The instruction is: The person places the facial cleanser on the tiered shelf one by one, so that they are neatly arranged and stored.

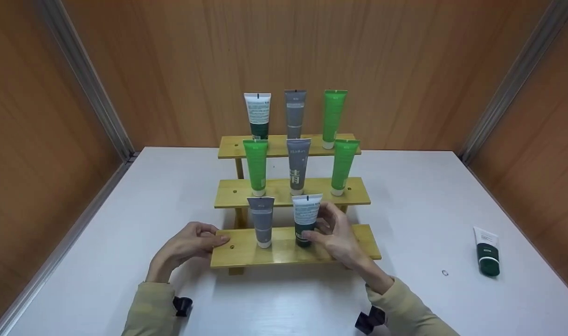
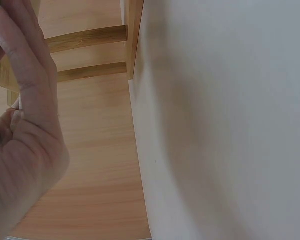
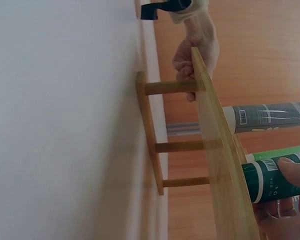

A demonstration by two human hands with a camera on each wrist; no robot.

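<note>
A three-step wooden display rack (image 1: 284, 256) stands on the white table, bearing upright squeeze tubes. My left hand (image 1: 188, 245) grips the left end of its lowest step, thumb on top and fingers below; in the left wrist view the hand (image 2: 32, 100) fills the left side. Between thumb and fingers my right hand (image 1: 337, 235) holds a white and dark green tube (image 1: 306, 212), standing cap down on the lowest step. In the right wrist view its dark green end (image 3: 270, 180) sits right at the board. A grey tube (image 1: 263, 219) stands to its left on that step.
The middle step carries a green tube (image 1: 256, 165), a grey tube (image 1: 298, 163) and another green tube (image 1: 343, 163). On the top step are a white-and-green tube (image 1: 258, 112), a grey one and a green one. Another white-and-green tube (image 1: 488, 252) lies at right, near a small ring (image 1: 445, 273).
</note>
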